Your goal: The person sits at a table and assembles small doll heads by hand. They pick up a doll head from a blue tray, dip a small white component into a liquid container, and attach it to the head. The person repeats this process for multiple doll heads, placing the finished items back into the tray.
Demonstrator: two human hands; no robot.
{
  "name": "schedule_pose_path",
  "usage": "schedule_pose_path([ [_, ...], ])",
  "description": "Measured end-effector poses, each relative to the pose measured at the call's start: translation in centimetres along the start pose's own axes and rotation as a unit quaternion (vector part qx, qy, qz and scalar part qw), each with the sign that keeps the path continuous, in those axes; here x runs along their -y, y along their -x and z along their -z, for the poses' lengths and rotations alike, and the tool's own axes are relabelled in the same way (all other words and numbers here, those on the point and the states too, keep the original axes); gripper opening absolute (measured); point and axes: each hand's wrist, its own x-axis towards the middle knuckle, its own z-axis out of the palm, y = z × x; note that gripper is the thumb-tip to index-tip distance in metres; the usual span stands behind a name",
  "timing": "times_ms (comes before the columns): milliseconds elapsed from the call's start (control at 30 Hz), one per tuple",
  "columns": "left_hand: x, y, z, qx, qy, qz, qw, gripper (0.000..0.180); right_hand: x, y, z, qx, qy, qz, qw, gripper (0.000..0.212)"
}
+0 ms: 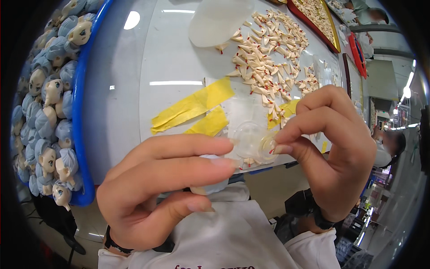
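My left hand is closed around a small doll head with pale blue hair, most of it hidden behind my fingers. Opposite it, thumb and forefinger of my right hand pinch a tiny cream-coloured pointed piece with a red tip. This piece is just over a clear round dish near the table's front edge, and I cannot tell whether they touch. Beyond my hands, many similar cream pointed pieces with red tips lie in a loose heap on the table.
A blue tray full of blue-haired doll heads stands at the left. Yellow tape strips stick to the white table. A translucent sheet lies at the back, and a red-and-yellow tray holds more pieces. Other people appear at far right.
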Motion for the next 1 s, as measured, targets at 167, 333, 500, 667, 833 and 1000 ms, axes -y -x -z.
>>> schedule_pose_path([
  [167, -1.6, 0.4, -1.0, -0.028, 0.035, 0.039, 0.998, 0.032, 1.3, 1.4, 1.2, 0.052, -0.183, 0.012, 0.982, 0.021],
  [333, -2.1, -0.1, -1.1, 0.007, -0.096, -0.029, 0.995, 0.027, 2.0, 2.2, -0.3, 0.056, -0.201, 0.101, 0.973, 0.028],
  [500, -3.8, 0.3, -3.1, -0.032, -0.202, -0.044, 0.978, 0.029, -0.1, 3.5, -1.1, -0.003, -0.163, 0.191, 0.968, 0.03],
  [667, -3.3, 0.2, -5.0, -0.075, -0.287, -0.101, 0.95, 0.027, 1.5, 3.6, -0.6, -0.049, -0.152, 0.13, 0.979, 0.031],
  [833, -3.5, -0.2, -4.4, -0.025, -0.201, -0.048, 0.978, 0.026, 1.7, 4.2, -1.8, -0.134, -0.241, 0.063, 0.959, 0.033],
  [1000, -3.4, -0.4, -4.6, -0.025, -0.208, -0.059, 0.976, 0.03, -0.4, 4.7, -1.4, -0.065, -0.261, 0.114, 0.956, 0.034],
])
